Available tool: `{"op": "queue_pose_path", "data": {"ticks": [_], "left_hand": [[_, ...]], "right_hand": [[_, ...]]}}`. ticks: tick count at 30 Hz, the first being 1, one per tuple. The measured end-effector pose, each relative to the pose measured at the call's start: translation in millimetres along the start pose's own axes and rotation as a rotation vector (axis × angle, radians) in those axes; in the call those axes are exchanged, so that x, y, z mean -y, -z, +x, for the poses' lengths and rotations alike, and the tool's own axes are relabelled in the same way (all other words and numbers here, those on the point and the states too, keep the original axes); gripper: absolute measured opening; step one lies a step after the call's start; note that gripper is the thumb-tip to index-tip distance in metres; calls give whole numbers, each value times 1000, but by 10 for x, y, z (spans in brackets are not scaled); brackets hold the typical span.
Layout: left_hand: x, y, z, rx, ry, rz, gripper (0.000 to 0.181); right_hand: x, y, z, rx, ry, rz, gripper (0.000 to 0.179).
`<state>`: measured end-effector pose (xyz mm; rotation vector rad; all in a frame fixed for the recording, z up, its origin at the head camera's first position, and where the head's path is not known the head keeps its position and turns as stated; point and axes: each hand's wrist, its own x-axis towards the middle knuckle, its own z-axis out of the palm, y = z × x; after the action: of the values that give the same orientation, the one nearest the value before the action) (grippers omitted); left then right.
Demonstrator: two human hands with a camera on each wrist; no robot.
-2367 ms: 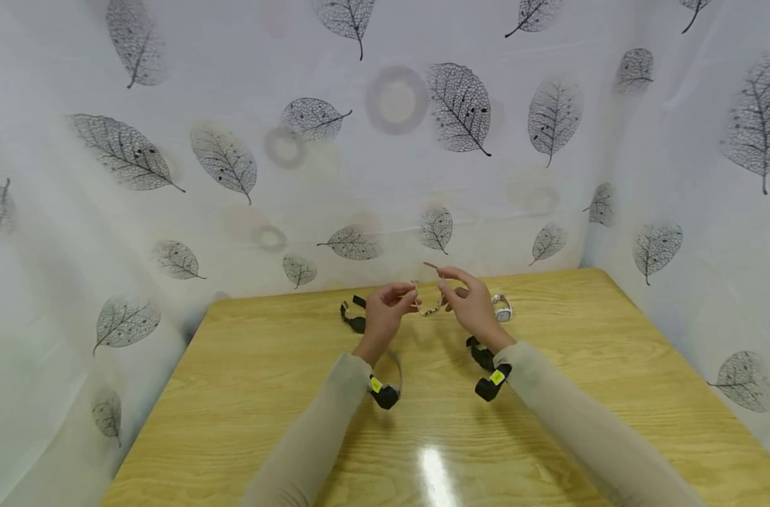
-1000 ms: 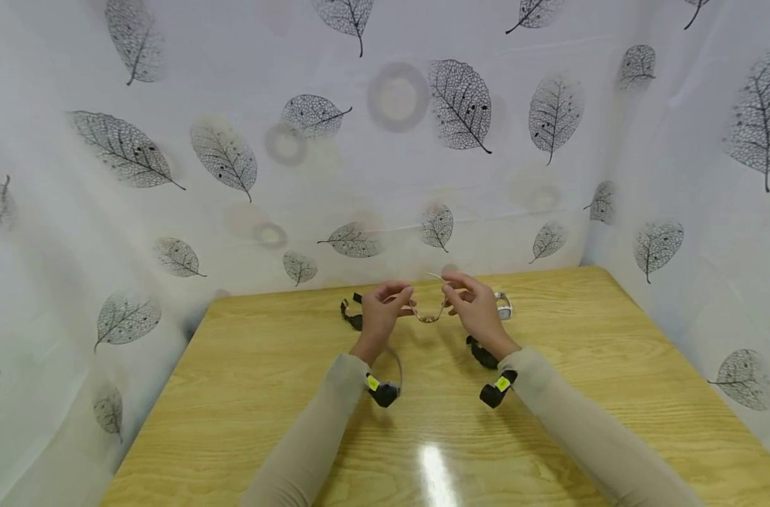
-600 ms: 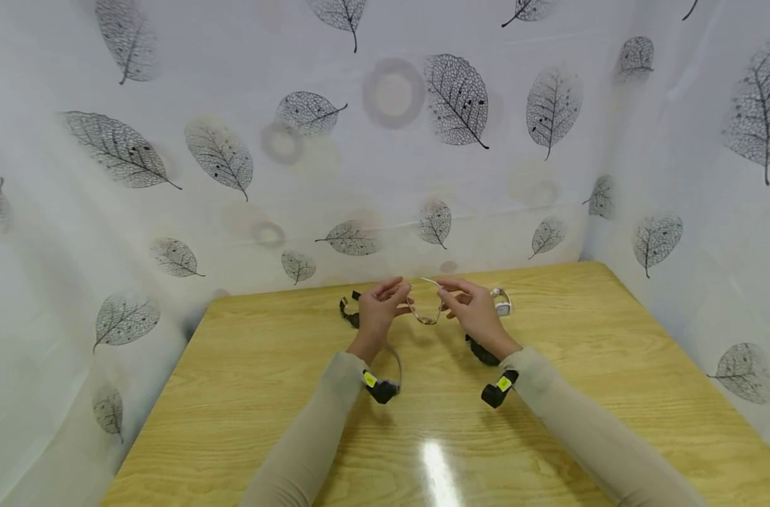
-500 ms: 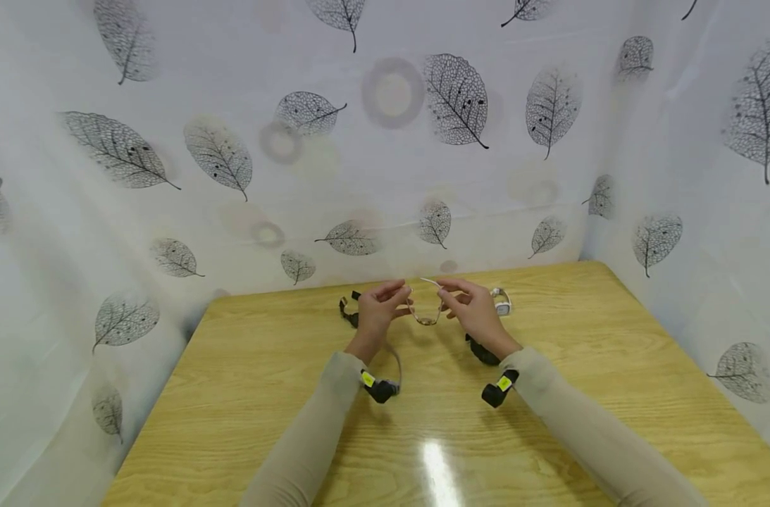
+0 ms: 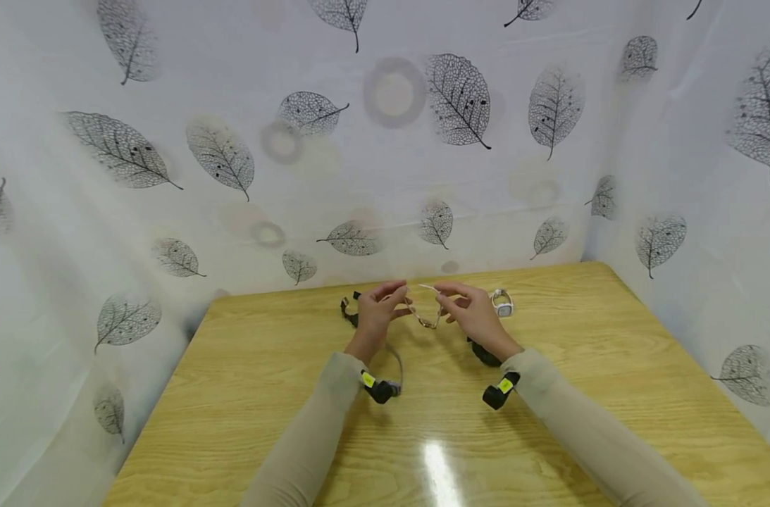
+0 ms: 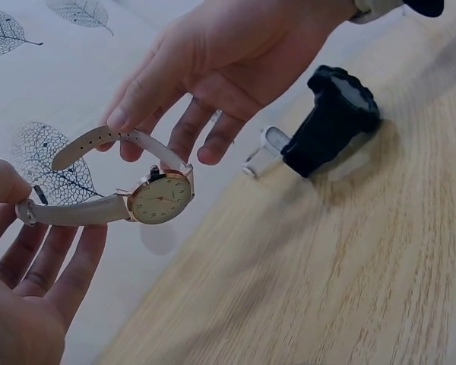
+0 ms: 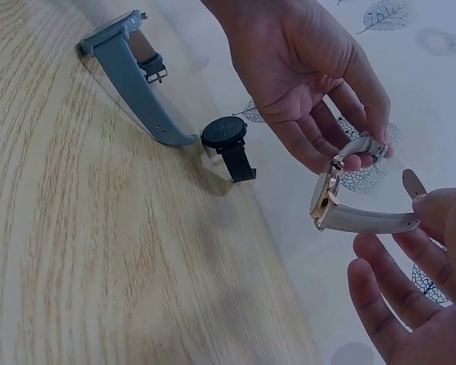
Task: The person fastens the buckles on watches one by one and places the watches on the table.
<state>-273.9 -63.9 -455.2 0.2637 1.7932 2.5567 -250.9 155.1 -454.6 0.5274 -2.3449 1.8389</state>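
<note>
A wristwatch (image 6: 161,199) with a pale leather strap, rose-gold case and cream dial hangs in a U between both hands, above the far part of the table. My left hand (image 5: 376,318) pinches the buckle end of its strap, seen at the top in the right wrist view. My right hand (image 5: 476,315) pinches the holed strap half between thumb and finger. The strap's tip (image 6: 83,148) sticks out past the right fingertips toward the left hand. The two strap ends are apart. In the left wrist view the dial faces the camera, with its crown at the top.
On the wooden table (image 5: 264,394) lie a blue-grey watch (image 7: 133,84) under the left wrist and a small black watch (image 7: 225,134) behind the left hand. A chunky black watch (image 6: 330,122) lies below the right wrist, a white watch (image 5: 503,304) beyond it. A leaf-print curtain (image 5: 397,169) borders the table.
The right hand has lowered slightly and the strap's free end has come down and swung toward the left hand. The dial hangs a little lower. Both hands keep hold of the strap.
</note>
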Motion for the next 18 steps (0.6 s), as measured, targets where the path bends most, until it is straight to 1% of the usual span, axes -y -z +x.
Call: {"op": "queue_pose_path", "data": {"ticks": [4,9,15,18], "left_hand": [[-2,-23,-6,-24,-9,-14,23],[-11,-66,-21,-45,-15,-18,24],[-17,-88,-31,-18,-28,-27,34],[-20,-84,-45,4,-14,-19,37]], "right_hand": [[3,0,-5,8,2,-9,33],[13,-14,-1,21,13,-36,33],[44,-14,-5,22,28,-53,33],[48,-10,-8,21,27,-53,33]]}}
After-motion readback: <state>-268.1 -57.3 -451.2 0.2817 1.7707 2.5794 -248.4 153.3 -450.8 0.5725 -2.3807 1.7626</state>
